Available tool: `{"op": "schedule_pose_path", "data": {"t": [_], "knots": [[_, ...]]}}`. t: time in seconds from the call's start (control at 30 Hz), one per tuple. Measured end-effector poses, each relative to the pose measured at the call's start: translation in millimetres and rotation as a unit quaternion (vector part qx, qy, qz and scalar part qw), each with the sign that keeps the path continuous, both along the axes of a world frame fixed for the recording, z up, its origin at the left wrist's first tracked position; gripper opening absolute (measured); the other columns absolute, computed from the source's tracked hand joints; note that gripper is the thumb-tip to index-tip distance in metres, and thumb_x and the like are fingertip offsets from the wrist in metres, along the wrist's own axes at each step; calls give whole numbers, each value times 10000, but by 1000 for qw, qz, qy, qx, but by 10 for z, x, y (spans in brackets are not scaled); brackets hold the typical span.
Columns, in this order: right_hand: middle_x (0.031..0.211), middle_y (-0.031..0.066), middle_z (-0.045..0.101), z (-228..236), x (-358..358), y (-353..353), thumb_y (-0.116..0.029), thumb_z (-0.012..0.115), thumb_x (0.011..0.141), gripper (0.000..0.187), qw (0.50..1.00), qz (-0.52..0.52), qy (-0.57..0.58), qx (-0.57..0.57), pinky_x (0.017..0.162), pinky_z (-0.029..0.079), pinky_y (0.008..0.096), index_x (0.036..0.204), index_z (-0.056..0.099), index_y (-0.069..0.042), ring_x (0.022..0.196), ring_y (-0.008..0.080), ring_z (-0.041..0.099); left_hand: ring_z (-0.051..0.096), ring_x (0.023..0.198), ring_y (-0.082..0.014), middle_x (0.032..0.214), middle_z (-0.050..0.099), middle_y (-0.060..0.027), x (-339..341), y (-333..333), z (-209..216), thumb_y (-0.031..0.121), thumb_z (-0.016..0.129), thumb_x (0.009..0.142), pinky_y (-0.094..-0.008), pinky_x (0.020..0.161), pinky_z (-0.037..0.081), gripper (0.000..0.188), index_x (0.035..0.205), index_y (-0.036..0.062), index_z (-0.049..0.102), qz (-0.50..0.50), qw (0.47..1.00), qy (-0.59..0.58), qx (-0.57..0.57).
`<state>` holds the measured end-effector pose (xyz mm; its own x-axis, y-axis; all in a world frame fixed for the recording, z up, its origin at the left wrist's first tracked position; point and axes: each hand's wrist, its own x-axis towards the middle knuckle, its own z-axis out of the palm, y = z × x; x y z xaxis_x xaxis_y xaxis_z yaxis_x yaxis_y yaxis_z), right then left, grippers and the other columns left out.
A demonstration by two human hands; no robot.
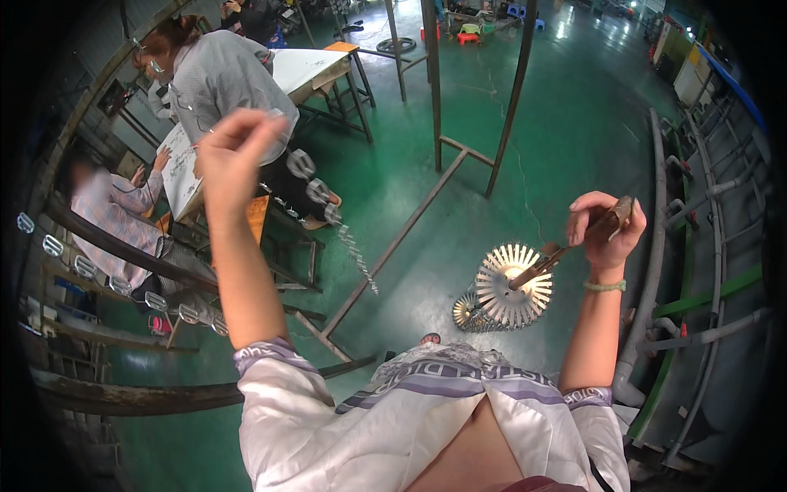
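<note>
My left hand [238,152] is raised with thumb and fingers pinched together, slightly blurred by motion. A small pale, shiny piece [279,115] shows at its fingertips; its exact kind is unclear. Beyond that hand hangs a row of buckle-like metal frames [301,164], trailing downward in a line. My right hand [611,230] has its fingers wrapped around the top of a rusty brown rod [551,261]. Lower on the rod is a round rack [496,291] of pale strips spread like spokes. A smaller spoked disc [466,308] appears below it, near dark bunched links.
More buckle-like frames [84,266] hang along a curved dark bar [131,254] at left. Two people work by a white-topped table [307,67]. A metal frame [410,217] stands on the green floor ahead. Grey pipes [652,271] run along the right.
</note>
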<state>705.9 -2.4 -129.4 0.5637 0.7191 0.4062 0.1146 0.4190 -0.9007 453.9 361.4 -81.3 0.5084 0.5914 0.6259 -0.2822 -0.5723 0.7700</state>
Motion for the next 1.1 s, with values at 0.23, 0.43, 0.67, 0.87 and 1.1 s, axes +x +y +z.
{"op": "schedule_pose_path", "data": {"t": [0.23,0.43,0.67,0.87,1.1], "knots": [[455,103,499,-17,38,6,-614,196,832,825,1000,31,-4,4,440,412,274,860,610,100,404,182,479,503,629,-57,709,568,-11,300,-558,-1230,-5,707,727,-199,541,380,85,754,-16,627,-141,989,41,-23],[489,102,499,-50,139,-23,-629,205,822,846,997,79,-8,1,473,412,285,915,594,116,452,193,486,523,610,-85,739,594,-45,532,-1138,-2264,20,719,715,-217,538,407,104,776,-7,639,-206,973,101,-22],[485,87,484,-80,201,-54,-652,196,810,869,994,105,-7,3,473,400,285,937,592,111,455,186,468,585,693,-220,778,611,-52,718,-1716,-3196,152,725,712,-322,609,468,138,773,59,644,-242,945,208,73],[485,83,480,-80,207,-59,-670,194,801,886,994,107,-8,-2,468,393,283,938,591,110,455,183,463,583,767,-249,789,590,-37,789,-2006,-3576,224,692,733,-361,661,472,145,802,105,645,-265,916,263,150],[480,81,489,-84,183,-70,-676,190,804,892,995,96,-15,1,457,391,277,927,589,112,448,178,471,591,809,-262,815,601,-41,819,-2179,-3770,219,682,742,-374,692,484,136,817,109,654,-284,897,294,168]]}}
